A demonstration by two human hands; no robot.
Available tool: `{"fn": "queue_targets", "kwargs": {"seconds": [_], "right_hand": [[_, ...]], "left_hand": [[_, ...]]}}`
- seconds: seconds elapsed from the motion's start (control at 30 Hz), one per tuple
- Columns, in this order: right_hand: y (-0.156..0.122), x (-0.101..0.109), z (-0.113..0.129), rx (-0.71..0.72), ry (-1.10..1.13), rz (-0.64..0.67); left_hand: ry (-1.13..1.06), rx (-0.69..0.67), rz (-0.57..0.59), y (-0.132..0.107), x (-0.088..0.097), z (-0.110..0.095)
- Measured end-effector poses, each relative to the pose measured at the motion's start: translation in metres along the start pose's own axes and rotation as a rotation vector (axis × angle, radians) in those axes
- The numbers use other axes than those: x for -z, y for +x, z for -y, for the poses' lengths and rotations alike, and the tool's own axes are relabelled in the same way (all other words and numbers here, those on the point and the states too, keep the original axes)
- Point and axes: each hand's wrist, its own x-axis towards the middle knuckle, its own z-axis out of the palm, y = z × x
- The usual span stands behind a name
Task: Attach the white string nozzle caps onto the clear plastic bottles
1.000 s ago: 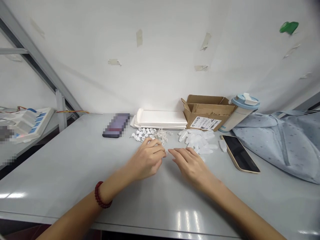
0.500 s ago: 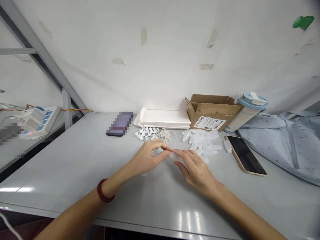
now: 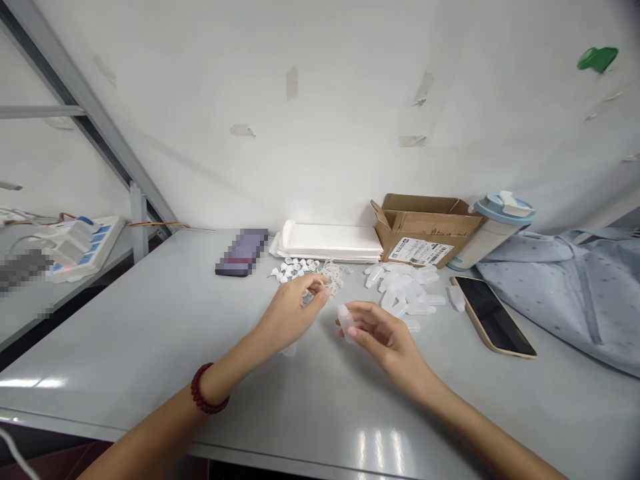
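Observation:
My right hand (image 3: pixel 387 337) holds a translucent white plastic tube (image 3: pixel 346 323) between thumb and fingers, nearly upright and slightly tilted. My left hand (image 3: pixel 290 312) is just left of the tube, apart from it, with thumb and fingers curled together; what they pinch, if anything, is too small to make out. Behind the left hand lie small white caps (image 3: pixel 294 268) and a tangle of thin white strings (image 3: pixel 334 272). A pile of similar translucent tubes (image 3: pixel 407 285) is beyond the right hand. Another translucent piece (image 3: pixel 289 350) shows partly under my left wrist.
White flat packs (image 3: pixel 330 241) are stacked by the wall, beside an open cardboard box (image 3: pixel 425 230) and a tumbler (image 3: pixel 493 230). A phone (image 3: pixel 495 315) and a grey-blue cloth bag (image 3: pixel 575 293) lie on the right. A purple-screened device (image 3: pixel 242 252) lies left of the caps.
My hands have parted after meeting at the fingertips. My right hand now shows the tube held more upright. The view has tipped up slightly.

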Motion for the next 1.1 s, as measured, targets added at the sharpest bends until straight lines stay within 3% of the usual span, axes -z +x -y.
{"fn": "queue_targets", "kwargs": {"seconds": [0.1,0.17,0.27,0.4,0.77,1.0,1.1], "right_hand": [[0.003,0.0,0.002,-0.114,0.234,0.014],[0.005,0.001,0.0,-0.165,0.299,-0.003],[0.006,0.002,-0.003,-0.199,0.336,-0.035],[0.006,0.0,-0.005,-0.232,0.387,-0.031],[0.003,-0.007,-0.006,-0.253,0.477,0.016],[0.001,-0.01,-0.007,-0.206,0.273,0.186],[0.0,-0.014,-0.009,-0.117,0.141,0.244]], "left_hand": [[0.208,-0.182,-0.142,-0.003,-0.003,0.001],[0.329,-0.365,-0.167,-0.005,-0.006,0.0],[0.355,-0.554,-0.058,-0.01,-0.009,-0.002],[0.348,-0.644,0.049,-0.013,-0.012,-0.003],[0.428,-0.635,0.099,-0.013,-0.011,-0.002],[0.301,-0.374,0.385,-0.015,0.016,-0.014],[0.3,-0.286,0.475,-0.016,0.028,-0.015]]}}
